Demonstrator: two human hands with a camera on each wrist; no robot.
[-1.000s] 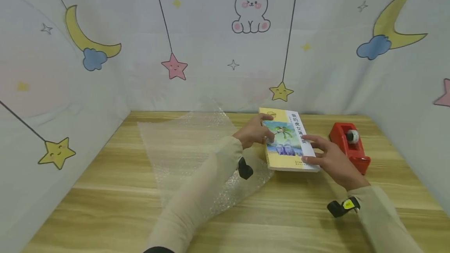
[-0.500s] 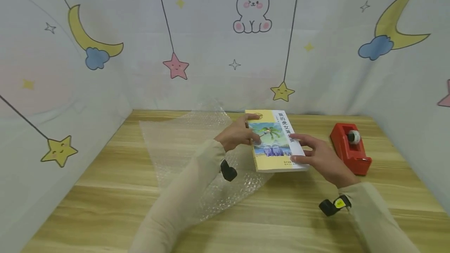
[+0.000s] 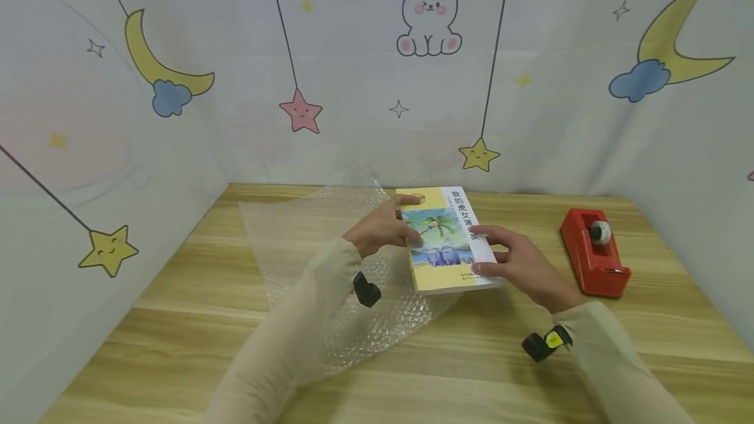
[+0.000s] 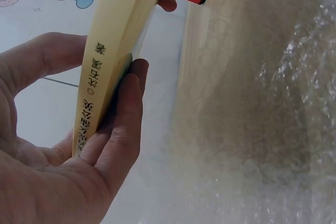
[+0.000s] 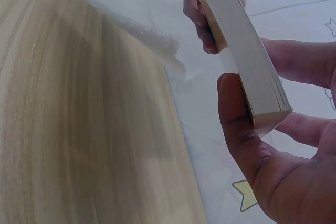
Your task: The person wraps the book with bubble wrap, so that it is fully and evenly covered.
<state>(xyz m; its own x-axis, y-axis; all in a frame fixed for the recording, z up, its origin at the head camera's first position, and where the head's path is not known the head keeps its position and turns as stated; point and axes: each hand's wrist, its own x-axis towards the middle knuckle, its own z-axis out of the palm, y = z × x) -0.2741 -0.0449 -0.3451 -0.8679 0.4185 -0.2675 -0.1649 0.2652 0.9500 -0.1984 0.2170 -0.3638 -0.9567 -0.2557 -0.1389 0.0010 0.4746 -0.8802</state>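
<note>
Left hand (image 3: pixel 379 226) and right hand (image 3: pixel 525 265) gripped the book (image 3: pixel 443 239), fingers (image 5: pixel 239 119) parted by its thickness. Bubble wrap (image 3: pixel 400 309) lay on the bench (image 3: pixel 501 375).

Paperback book (image 3: pixel 444 234) | yellow-and-white cover, palm-tree scene, Chinese characters | closed, cover up | raised above the table (image 3: pixel 412 385), spine (image 4: pixel 102 61) in your left hand (image 3: pixel 381 226), page edge (image 5: pixel 244 51) in your right hand (image 3: pixel 526 267)

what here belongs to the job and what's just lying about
Part of the job:
Yellow-and-white paperback book, held by the left hand and right hand
Clear bubble-wrap sheet, probably
Red tape dispenser, probably, though untouched

Just surroundings:
White cartoon-printed backdrop
Pale wood-grain table
</note>
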